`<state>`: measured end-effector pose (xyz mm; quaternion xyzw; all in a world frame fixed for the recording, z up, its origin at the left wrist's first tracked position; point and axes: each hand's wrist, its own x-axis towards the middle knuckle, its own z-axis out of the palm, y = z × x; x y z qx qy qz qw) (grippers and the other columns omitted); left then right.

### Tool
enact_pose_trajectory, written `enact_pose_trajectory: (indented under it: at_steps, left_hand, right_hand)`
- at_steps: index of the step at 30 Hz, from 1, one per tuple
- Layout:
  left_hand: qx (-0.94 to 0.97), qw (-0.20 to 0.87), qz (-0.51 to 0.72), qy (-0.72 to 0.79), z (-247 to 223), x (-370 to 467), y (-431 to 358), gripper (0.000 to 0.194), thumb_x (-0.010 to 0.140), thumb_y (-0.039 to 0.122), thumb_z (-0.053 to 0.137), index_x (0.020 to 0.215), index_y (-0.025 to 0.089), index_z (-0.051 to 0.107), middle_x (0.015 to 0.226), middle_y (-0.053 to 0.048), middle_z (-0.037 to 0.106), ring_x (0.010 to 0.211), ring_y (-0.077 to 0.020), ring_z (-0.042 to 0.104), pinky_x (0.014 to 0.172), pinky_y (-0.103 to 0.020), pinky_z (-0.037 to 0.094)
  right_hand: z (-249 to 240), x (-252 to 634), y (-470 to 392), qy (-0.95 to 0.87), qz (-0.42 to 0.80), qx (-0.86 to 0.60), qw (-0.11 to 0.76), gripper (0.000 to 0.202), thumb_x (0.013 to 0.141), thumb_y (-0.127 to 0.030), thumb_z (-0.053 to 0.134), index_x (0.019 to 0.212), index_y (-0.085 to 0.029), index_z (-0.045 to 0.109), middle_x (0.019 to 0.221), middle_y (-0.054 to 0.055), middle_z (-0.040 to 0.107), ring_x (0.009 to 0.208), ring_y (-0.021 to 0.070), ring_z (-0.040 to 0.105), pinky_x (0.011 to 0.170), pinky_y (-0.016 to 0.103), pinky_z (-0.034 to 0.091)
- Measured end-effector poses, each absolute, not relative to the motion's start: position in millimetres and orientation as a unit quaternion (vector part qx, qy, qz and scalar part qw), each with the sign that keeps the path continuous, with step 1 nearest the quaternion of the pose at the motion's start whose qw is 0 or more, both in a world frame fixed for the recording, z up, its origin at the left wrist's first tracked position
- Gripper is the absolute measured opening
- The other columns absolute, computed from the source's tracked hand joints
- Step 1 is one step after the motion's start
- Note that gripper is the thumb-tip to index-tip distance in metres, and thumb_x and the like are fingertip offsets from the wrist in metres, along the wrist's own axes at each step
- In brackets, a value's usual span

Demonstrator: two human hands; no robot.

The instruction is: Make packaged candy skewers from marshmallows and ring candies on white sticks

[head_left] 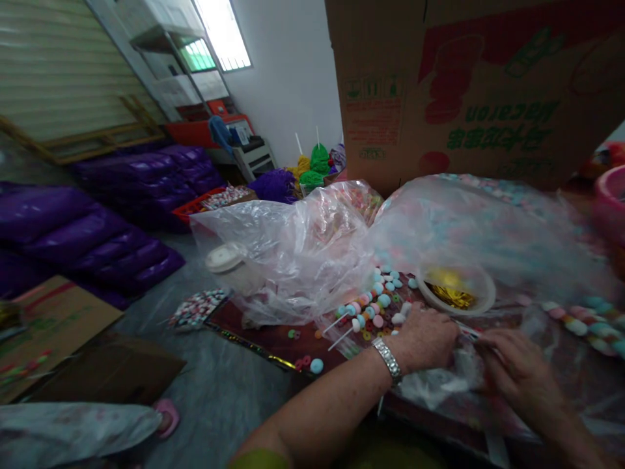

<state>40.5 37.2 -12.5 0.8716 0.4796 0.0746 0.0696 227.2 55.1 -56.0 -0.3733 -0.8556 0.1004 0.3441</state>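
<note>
My left hand [427, 337], with a metal watch on its wrist, is closed over the table, its fingertips hidden. Close to it on the right, my right hand [515, 361] is pinched and somewhat blurred. Between them runs a thin whitish strip [469, 331], too small and smeared to name. Under the hands lies crumpled clear plastic [461, 371]. Left of my left hand are skewers of pastel candy beads [364, 309] on white sticks, among loose ring-shaped candies [367, 335]. A round plastic tub [483, 296] with gold twist ties [452, 296] stands just behind the hands.
Large clear bags [469, 228] of pastel pieces fill the table's back, before a tall cardboard box [390, 78]. A white-lidded container [225, 257] stands at left. More strung pieces [586, 326] lie at right. Purple bundles [73, 241] and flat cardboard [53, 332] occupy the floor.
</note>
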Motion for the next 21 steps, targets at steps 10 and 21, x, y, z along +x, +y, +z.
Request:
enact_pose_trajectory:
  at_steps: [10,21]
  left_hand:
    - [0.869,0.078,0.125,0.472,-14.6,42.7,46.1,0.016,0.080,0.026,0.051,0.077,0.016,0.063,0.085,-0.006,0.068,0.088,-0.0240,0.057,0.088,-0.046,0.031]
    - [0.807,0.041,0.145,0.571,4.4,-12.8,-16.9,0.026,0.085,0.041,0.049,0.083,0.017,0.059,0.085,-0.006,0.064,0.084,-0.0231,0.056,0.076,-0.037,0.039]
  right_hand:
    - [-47.8,234.2,68.0,-0.866,0.047,-0.361,0.341,0.030,0.086,-0.043,0.044,0.076,-0.020,0.061,0.083,0.010,0.066,0.080,0.0259,0.060,0.070,0.039,0.046]
    - [-58.3,256.2,64.9,-0.811,0.129,-0.497,0.280,0.031,0.073,-0.054,0.053,0.069,-0.026,0.066,0.061,0.003,0.068,0.045,0.0225,0.062,0.036,0.029,0.046]
